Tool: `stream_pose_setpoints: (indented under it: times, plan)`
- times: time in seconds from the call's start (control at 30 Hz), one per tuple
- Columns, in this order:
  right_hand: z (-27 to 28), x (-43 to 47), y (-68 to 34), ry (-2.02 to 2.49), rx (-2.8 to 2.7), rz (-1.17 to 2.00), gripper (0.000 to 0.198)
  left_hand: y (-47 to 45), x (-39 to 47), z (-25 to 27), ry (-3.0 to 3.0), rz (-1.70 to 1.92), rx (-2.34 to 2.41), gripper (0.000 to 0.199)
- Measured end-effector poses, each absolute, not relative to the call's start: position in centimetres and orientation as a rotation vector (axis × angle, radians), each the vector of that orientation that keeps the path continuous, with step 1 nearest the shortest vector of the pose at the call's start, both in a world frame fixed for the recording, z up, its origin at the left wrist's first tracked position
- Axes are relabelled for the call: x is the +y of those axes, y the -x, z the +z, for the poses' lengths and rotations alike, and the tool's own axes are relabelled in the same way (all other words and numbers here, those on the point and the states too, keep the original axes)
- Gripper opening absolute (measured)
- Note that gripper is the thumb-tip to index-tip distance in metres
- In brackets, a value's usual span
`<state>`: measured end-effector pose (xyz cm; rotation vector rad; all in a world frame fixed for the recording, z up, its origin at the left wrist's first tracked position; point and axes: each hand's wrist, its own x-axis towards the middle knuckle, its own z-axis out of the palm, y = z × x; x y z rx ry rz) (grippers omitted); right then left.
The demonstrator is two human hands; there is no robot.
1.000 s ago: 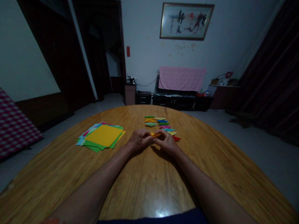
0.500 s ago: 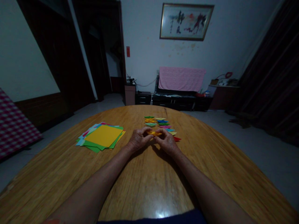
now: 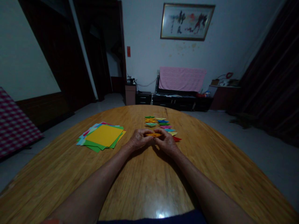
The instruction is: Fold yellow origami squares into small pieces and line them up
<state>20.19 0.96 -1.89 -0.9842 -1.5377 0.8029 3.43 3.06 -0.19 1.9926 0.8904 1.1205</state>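
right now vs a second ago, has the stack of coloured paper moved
No. Judged against the table's edge, the paper stack shows no visible shift; it lies in the same spot, left of the left hand.

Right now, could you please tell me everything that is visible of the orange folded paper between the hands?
The orange folded paper looks creased into a slim, roughly boat-like shape; its ends are partly hidden. It lies crosswise between the left hand and right hand, which both hold it, over the wooden table. Whether it touches the wood is unclear.
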Motion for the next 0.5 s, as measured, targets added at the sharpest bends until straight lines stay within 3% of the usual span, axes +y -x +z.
stream_pose_setpoints:
  times: [0.27,0.5]
  plan:
    - [-1.95,0.63,-20.35,0.996,-1.569,0.907,0.026,-3.15,2.92,-0.3,-1.991,1.064,0.954,0.019]
    - [-1.39,0.36,-20.4,1.051,-1.629,0.803,0.017,-3.16,3.0,-0.48,-1.864,1.042,0.973,0.023]
